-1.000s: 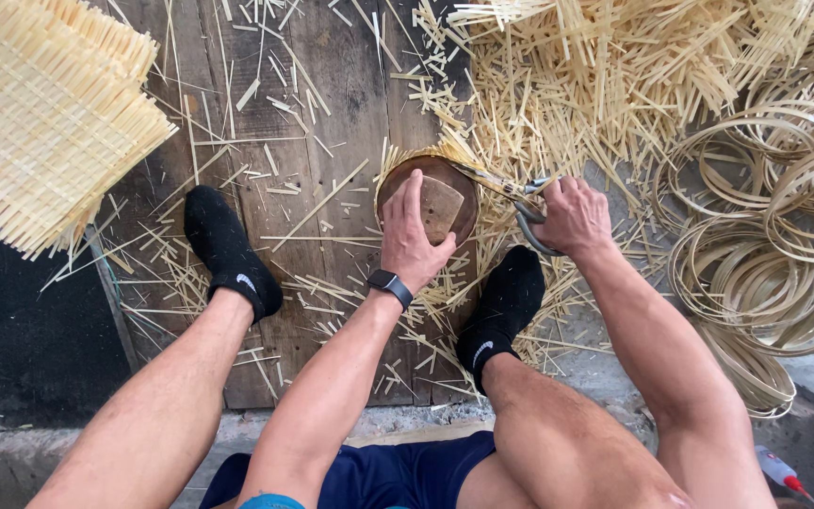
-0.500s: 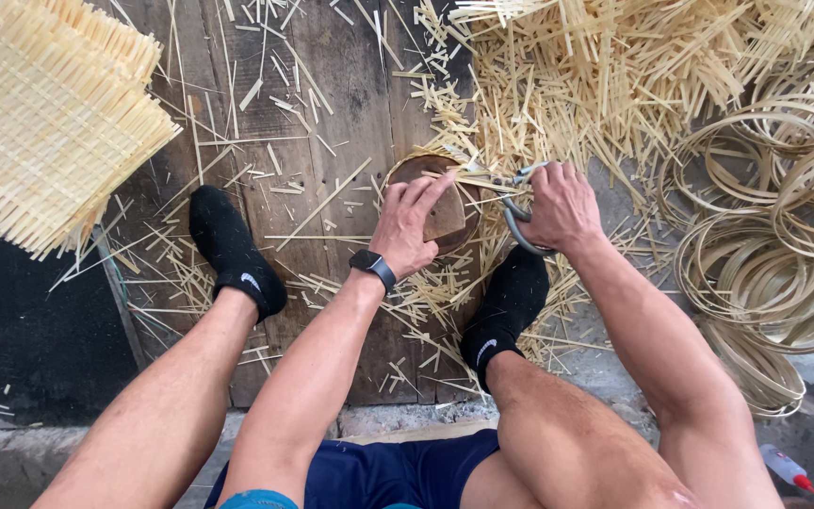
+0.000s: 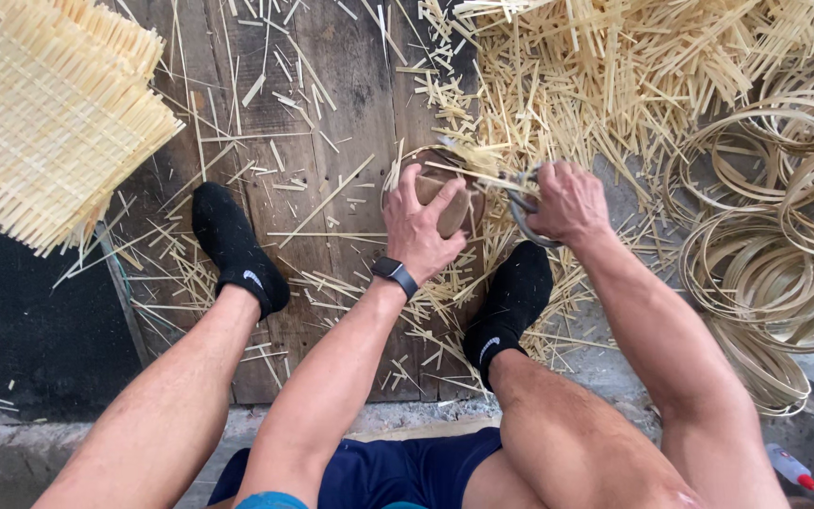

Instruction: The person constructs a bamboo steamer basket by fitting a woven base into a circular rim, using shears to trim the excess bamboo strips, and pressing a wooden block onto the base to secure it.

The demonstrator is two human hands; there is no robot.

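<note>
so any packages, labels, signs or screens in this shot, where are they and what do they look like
No packages or signs in view.
Smartwatch: on the left wrist, just below the left hand; dark rectangular face on a black band, screen dark.
Sock logos: a small white mark on each black sock, left foot and right foot.

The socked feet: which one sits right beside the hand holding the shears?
The right foot, just below the right hand gripping the shears. The left foot lies apart, beyond the left hand.
</note>
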